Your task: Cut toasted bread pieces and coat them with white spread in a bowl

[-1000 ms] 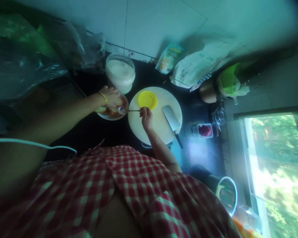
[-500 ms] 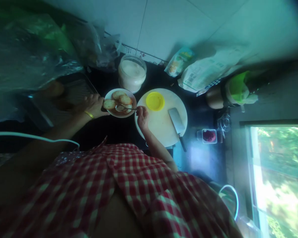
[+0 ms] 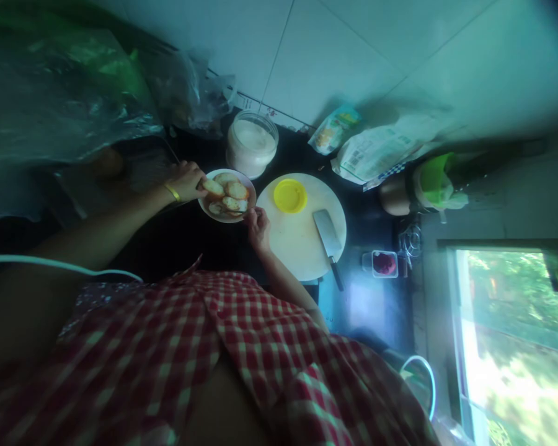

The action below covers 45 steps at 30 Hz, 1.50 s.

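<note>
The left hand (image 3: 186, 181) is closed on the left edge of a small plate (image 3: 252, 197), on which several toasted bread slices (image 3: 236, 189) are laid. A spoon (image 3: 237, 212) is pinched in the right hand (image 3: 258, 226), and its tip is held low over the slices at the plate's near side. The plate is set on a dark counter (image 3: 199, 241). A jar (image 3: 252, 144) of white contents is seen just behind it. A round white board (image 3: 297, 244) lies just to the right, and on it a yellow lid (image 3: 290, 195) and a cleaver (image 3: 328, 230) are placed apart.
</note>
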### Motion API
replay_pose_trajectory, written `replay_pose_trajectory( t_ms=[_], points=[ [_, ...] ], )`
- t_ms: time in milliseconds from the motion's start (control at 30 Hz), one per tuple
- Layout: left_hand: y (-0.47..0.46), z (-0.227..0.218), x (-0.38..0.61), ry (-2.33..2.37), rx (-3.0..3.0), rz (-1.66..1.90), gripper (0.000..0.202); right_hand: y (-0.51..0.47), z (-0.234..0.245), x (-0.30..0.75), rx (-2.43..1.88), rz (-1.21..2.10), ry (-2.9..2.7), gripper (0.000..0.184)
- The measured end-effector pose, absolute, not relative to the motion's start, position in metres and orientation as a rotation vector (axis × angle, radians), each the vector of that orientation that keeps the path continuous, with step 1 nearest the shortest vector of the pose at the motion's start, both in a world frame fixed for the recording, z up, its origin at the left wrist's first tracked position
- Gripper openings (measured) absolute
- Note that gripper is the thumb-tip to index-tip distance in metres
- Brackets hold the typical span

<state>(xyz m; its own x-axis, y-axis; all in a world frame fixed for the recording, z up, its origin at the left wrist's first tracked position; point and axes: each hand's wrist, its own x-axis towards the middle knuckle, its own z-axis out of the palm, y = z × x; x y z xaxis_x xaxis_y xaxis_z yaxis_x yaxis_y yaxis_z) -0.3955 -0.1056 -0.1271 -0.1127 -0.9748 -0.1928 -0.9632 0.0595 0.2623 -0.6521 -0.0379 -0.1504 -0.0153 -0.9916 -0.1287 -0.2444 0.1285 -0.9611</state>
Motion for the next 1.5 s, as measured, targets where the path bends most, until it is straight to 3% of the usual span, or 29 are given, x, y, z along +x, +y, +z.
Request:
replay_pose_trajectory(
  t_ms=[300,733,967,1133,1333,1500],
  points=[
    [-0.124,-0.106,-0.399,-2.227,2.059,-0.654,0.035,-0.054,-0.143,-0.633,-1.238,-0.959,1.509,0.033],
    [-0.120,-0.139,-0.388,-2.268,2.089,-0.574,0.039,-0.057,-0.133,-0.643,-1.301,-0.957,1.467,0.042],
    [-0.079,-0.167,-0.395,-2.105,2.020,-0.559,0.050,-0.063,-0.097,-0.693,-1.329,-1.413,1.447,0.042],
    [-0.039,-0.173,-0.368,-1.797,1.992,-0.504,0.040,-0.144,-0.078,-0.695,-1.320,-1.561,1.432,0.035],
    [0.011,-0.163,-0.281,-1.483,2.209,-0.464,0.032,-0.225,-0.091,-0.675,-1.322,-1.385,1.557,0.049],
    [0.016,-0.153,-0.280,-1.674,2.191,-0.535,0.035,-0.205,-0.109,-0.709,-1.600,-1.196,1.672,0.067]
  ],
)
